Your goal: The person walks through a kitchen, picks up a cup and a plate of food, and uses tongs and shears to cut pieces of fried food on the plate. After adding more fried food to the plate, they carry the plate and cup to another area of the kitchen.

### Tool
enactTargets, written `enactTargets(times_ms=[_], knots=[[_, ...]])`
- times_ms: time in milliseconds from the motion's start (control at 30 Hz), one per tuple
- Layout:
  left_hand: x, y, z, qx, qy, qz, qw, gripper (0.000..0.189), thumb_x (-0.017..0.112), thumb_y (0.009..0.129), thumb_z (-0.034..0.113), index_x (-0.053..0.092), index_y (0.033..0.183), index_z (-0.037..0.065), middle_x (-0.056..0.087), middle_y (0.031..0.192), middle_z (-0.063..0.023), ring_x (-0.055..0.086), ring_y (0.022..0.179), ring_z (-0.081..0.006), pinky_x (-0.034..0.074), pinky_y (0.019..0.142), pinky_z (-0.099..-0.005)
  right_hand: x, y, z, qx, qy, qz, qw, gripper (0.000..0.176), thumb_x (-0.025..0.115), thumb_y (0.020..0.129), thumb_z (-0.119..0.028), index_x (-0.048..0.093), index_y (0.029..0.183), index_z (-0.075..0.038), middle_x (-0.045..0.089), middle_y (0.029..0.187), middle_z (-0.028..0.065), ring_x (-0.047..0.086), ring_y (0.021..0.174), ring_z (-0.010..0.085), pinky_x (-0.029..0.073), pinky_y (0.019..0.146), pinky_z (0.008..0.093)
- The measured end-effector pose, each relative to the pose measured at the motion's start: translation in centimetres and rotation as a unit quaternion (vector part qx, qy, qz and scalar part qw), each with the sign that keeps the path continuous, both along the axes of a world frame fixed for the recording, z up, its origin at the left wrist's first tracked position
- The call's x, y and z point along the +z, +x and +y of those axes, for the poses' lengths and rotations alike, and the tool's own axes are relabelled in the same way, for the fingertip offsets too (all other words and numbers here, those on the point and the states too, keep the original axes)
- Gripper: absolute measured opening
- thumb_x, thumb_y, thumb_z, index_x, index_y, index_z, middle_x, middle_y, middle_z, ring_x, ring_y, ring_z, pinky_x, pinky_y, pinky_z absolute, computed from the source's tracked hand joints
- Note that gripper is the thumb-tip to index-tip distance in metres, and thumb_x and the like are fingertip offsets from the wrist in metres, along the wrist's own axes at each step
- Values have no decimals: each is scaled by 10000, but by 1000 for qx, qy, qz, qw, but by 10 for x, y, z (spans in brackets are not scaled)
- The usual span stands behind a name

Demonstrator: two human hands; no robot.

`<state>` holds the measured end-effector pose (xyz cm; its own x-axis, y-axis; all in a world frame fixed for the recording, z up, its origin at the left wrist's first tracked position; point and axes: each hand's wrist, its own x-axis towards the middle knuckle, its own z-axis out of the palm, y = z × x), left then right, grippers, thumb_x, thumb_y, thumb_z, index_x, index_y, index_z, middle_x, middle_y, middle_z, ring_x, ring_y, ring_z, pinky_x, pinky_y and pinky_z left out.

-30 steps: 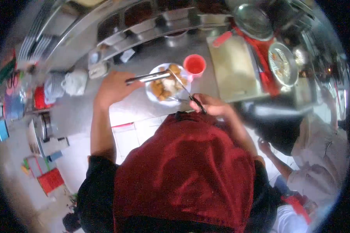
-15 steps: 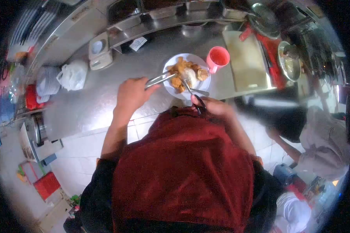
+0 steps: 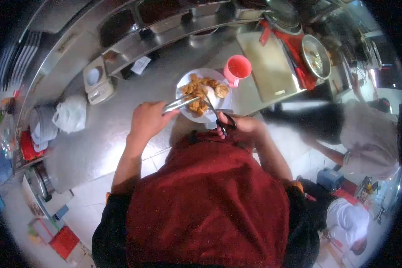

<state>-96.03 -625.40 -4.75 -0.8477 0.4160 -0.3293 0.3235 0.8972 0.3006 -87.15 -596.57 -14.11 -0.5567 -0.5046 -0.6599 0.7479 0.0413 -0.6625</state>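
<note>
The left hand (image 3: 146,121) has its fingers clamped on tongs (image 3: 179,104). The right hand (image 3: 244,126) grips scissors (image 3: 219,117) over fried food (image 3: 200,90). The blade tips are hard to make out.

White plate (image 3: 188,83), golden-brown food (image 3: 200,89), red cup (image 3: 236,69), black-handled scissors (image 3: 219,117).

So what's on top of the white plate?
Golden-brown fried pieces lie piled on the white plate. Tongs in the left hand and scissors in the right hand reach into them. The plate's middle beneath the pile is covered.
</note>
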Motion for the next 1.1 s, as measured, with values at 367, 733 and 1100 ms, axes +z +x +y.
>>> enactTargets(times_ms=[367,733,1100], knots=[[-22,-9,-23,-53,61,116,990,482,626,834,526,671,908,52,670,769,-138,651,700,-347,507,638,-441,12,-9,-10,-25,20,56,998,616,506,882,-658,588,760,-60,582,696,32,558,651,139,451,615,282],[-28,2,-10,-25,87,71,993,412,654,829,484,671,869,75,647,718,-138,641,687,-352,499,657,-438,7,2,0,70,91,53,992,641,502,877,-671,560,713,-54,546,658,24,518,606,143,436,589,292],[-32,6,-13,-50,94,93,990,425,648,826,508,685,887,89,667,736,-122,645,663,-331,505,633,-433,2,-5,0,41,137,57,988,543,576,880,-586,592,821,-47,547,653,7,495,564,101,407,532,274]])
